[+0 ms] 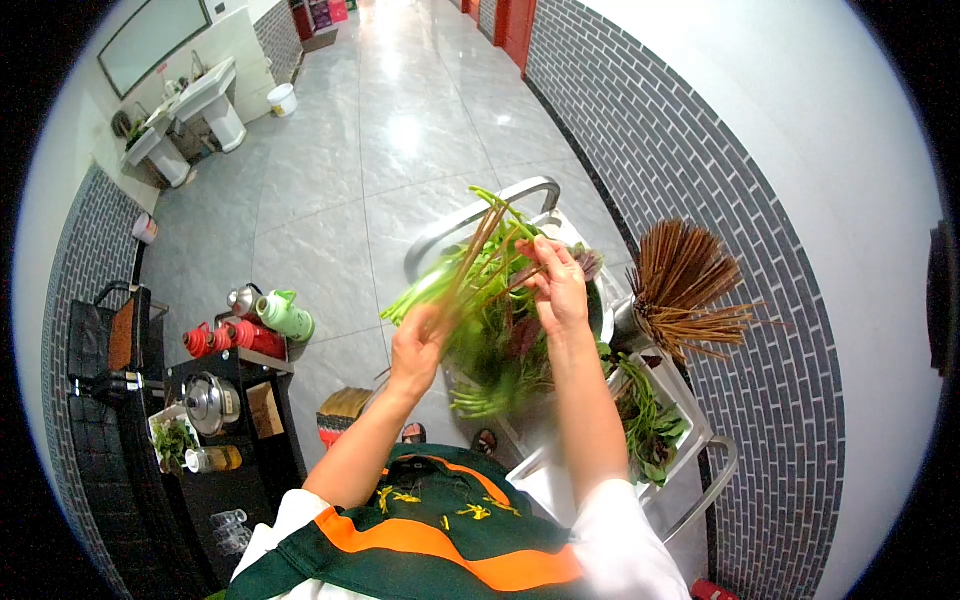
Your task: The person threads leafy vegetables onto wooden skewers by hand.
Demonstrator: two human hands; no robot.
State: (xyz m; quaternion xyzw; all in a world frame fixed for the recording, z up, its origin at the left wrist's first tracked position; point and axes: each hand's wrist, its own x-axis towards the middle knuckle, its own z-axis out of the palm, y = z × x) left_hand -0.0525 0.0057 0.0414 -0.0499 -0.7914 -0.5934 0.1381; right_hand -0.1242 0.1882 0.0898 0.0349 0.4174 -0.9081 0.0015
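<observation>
My left hand (pixel 418 345), partly blurred, is closed around several thin brown sticks (pixel 482 245) that slant up and away, with green stems around them. My right hand (pixel 555 280) is raised beside their upper end, its thumb and fingers pinched together near green stems and a dark purplish leaf; exactly what it grips is hard to make out. Below and between my hands lies a heap of leafy greens (pixel 500 365), blurred in part, on a white cart (pixel 560 225) with metal handles. A container (pixel 628 325) of brown sticks (pixel 690 280) stands to the right.
More greens (pixel 650 420) fill a white tray by the brick-patterned wall (pixel 770 330). At left, a black cart (pixel 260 455) carries a metal pot (pixel 211 403) and a tray of greens (pixel 173 443). Red flasks (pixel 235 340) and a green flask (pixel 286 316) stand behind it.
</observation>
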